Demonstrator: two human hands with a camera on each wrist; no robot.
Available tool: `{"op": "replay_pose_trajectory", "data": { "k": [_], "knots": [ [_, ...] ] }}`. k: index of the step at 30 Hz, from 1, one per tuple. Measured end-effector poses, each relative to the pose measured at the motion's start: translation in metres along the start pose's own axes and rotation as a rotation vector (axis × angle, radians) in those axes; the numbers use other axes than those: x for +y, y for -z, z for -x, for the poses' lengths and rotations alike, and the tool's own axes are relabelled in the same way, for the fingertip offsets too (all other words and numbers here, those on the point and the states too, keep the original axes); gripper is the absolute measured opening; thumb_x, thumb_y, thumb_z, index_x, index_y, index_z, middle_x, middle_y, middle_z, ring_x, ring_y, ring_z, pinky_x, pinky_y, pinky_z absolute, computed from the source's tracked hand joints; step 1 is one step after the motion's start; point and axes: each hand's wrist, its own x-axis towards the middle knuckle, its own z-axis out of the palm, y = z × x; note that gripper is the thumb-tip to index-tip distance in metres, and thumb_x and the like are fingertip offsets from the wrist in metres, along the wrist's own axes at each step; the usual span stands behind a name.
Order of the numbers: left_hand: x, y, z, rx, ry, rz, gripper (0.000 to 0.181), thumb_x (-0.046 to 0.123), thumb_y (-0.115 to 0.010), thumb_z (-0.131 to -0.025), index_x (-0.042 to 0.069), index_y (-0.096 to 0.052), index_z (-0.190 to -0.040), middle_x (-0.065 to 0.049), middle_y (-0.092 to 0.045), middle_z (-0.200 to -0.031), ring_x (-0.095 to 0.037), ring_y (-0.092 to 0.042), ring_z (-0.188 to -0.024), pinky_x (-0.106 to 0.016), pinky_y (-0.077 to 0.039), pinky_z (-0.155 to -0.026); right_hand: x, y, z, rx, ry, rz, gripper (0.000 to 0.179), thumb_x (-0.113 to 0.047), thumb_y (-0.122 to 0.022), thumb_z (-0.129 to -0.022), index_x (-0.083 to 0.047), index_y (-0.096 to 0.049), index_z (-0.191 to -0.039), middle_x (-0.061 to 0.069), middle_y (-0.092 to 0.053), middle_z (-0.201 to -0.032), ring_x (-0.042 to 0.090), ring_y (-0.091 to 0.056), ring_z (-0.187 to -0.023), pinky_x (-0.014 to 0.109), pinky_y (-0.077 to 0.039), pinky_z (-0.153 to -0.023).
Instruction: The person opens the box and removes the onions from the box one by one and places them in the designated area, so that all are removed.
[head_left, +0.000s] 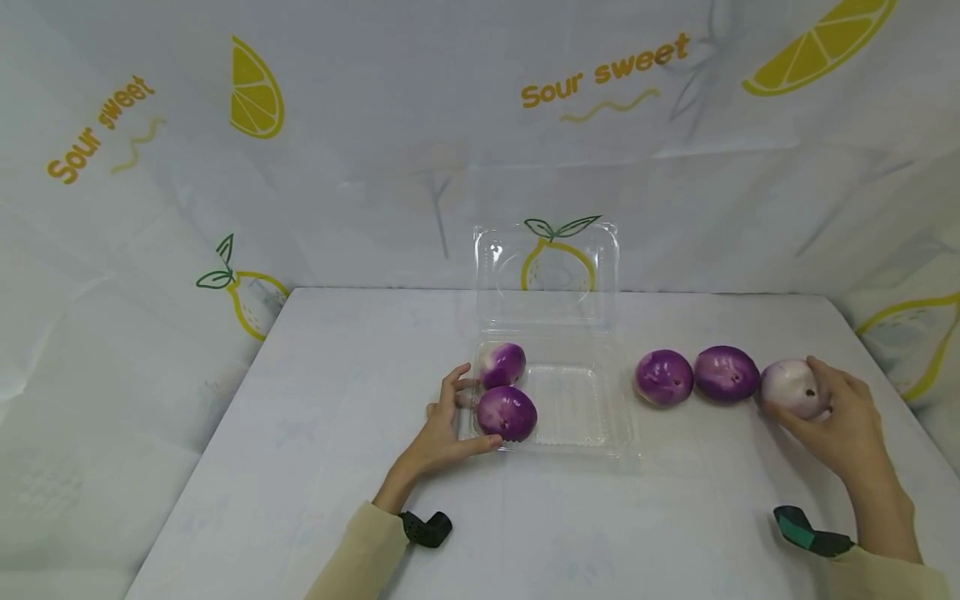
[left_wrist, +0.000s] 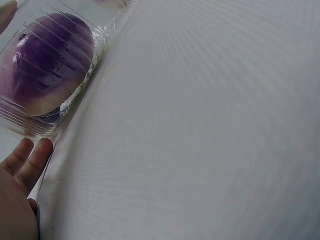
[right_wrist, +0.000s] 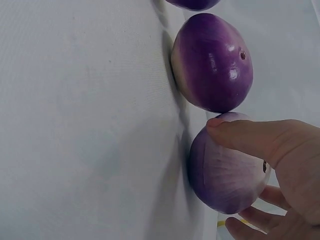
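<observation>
A clear plastic clamshell box (head_left: 615, 417) stands on the table with its lid raised. Two round purple-and-white vegetables lie along its left side, a rear one (head_left: 504, 365) and a front one (head_left: 507, 413). My left hand (head_left: 441, 429) rests at the box's front left corner, its fingers by the left wall and thumb at the front edge. Out to the right, my right hand (head_left: 851, 412) grips a paler round vegetable (head_left: 791, 388), thumb on the near side and fingers round the far side. That vegetable (right_wrist: 227, 172) appears to be on the table.
Two more purple vegetables, one in the middle (head_left: 726, 375) and one nearer the box (head_left: 664, 378), form a row with the gripped one. The raised lid (head_left: 546, 275) stands behind the box. A lemon-printed white cloth (head_left: 390, 183) hangs behind the white table (head_left: 322, 400).
</observation>
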Motion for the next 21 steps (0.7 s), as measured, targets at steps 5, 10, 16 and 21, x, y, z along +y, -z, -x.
{"op": "replay_pose_trajectory", "data": {
  "k": [5,10,16,21],
  "knots": [
    [0.0008,0.0007,-0.0003,-0.003,-0.002,0.002,0.113,0.039,-0.086,-0.077,0.017,-0.013,-0.160,-0.013,-0.045,-0.153,-0.022,-0.061,-0.118,-0.049,-0.023,-0.100,0.0026,0.0000,0.0008,-0.009,-0.008,-0.005,0.089,-0.023,-0.077,-0.089,0.008,-0.028,-0.156,0.048,-0.026,-0.150,0.067,-0.026,-0.138,0.081,-0.023,-0.104],
    [0.0008,0.0009,-0.0005,-0.004,0.004,0.002,0.113,0.036,-0.086,-0.077,0.018,-0.013,-0.160,-0.014,-0.046,-0.152,-0.022,-0.061,-0.117,-0.048,-0.023,-0.100,0.0036,-0.0002,0.0013,0.010,-0.006,-0.014,0.087,-0.021,-0.078,-0.087,0.007,-0.031,-0.155,0.048,-0.028,-0.149,0.066,-0.025,-0.140,0.081,-0.022,-0.106],
    [0.0006,0.0011,0.0000,-0.003,0.006,-0.007,0.113,0.037,-0.086,-0.077,0.017,-0.013,-0.160,-0.015,-0.045,-0.152,-0.022,-0.061,-0.117,-0.047,-0.024,-0.100,0.0038,-0.0005,0.0017,0.059,0.020,-0.031,0.083,-0.018,-0.080,-0.085,0.007,-0.038,-0.152,0.047,-0.034,-0.147,0.064,-0.027,-0.141,0.080,-0.022,-0.108],
    [0.0009,0.0010,-0.0001,-0.002,-0.006,-0.016,0.112,0.038,-0.086,-0.077,0.017,-0.013,-0.160,-0.014,-0.046,-0.152,-0.022,-0.061,-0.116,-0.048,-0.024,-0.099,0.0023,-0.0002,0.0022,0.082,0.033,-0.030,0.079,-0.015,-0.079,-0.085,0.008,-0.041,-0.150,0.047,-0.035,-0.146,0.063,-0.028,-0.141,0.078,-0.021,-0.111]
  ]
}}
